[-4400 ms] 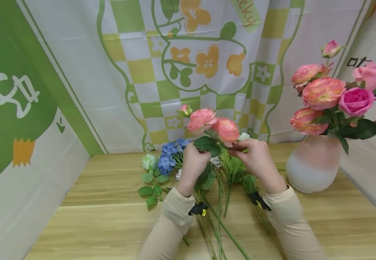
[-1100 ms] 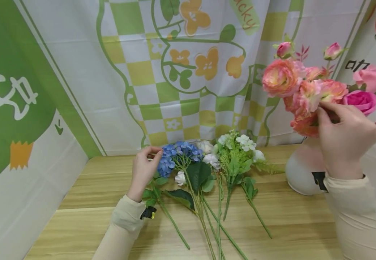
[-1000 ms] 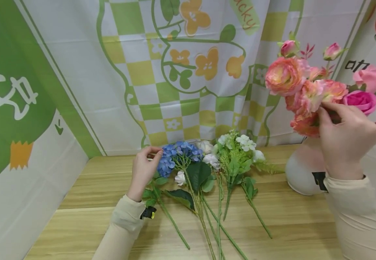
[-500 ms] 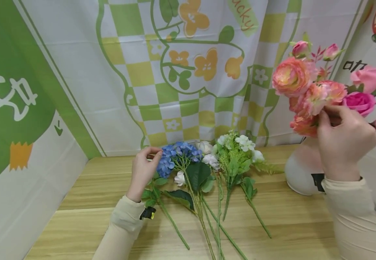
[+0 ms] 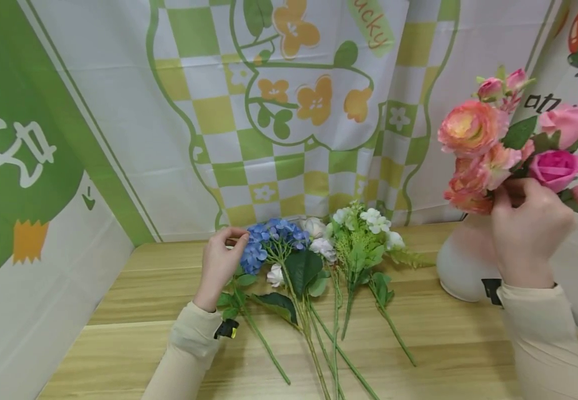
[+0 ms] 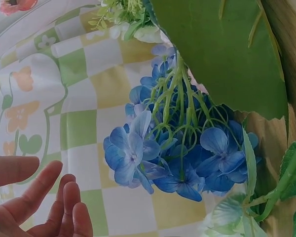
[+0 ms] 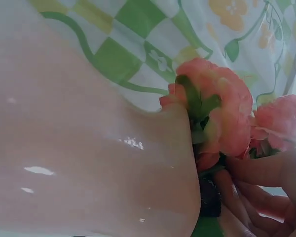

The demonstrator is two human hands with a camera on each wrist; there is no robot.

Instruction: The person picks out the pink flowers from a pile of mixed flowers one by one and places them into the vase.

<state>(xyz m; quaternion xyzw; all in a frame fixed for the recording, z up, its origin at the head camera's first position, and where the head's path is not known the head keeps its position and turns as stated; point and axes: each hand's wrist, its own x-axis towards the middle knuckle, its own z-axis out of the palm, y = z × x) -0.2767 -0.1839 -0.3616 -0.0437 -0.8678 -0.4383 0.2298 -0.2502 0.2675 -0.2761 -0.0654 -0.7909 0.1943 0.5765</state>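
Observation:
My right hand point(image 5: 515, 193) grips the stem of a peach rose spray point(image 5: 471, 126) at the mouth of a pink-and-white frosted vase point(image 5: 461, 265), among pink roses point(image 5: 555, 168). In the right wrist view my fingers point(image 7: 249, 190) curl round the dark stem beside the vase point(image 7: 89, 138) and the peach blooms point(image 7: 227, 113). My left hand point(image 5: 235, 241) rests on the table beside a blue hydrangea point(image 5: 274, 236). In the left wrist view its relaxed fingers point(image 6: 49, 207) hold nothing, just left of the hydrangea point(image 6: 177, 148).
Several loose stems lie on the wooden table point(image 5: 139, 328): white blooms with green sprigs point(image 5: 369, 230) and large leaves point(image 5: 301, 269). A printed cloth backdrop point(image 5: 289, 111) closes the back and both sides. The vase stands at the far right.
My right hand has carried the peach rose spray from the table to the vase and is lowering it rightward into the bunch. My left hand moved to the hydrangea and stays there.

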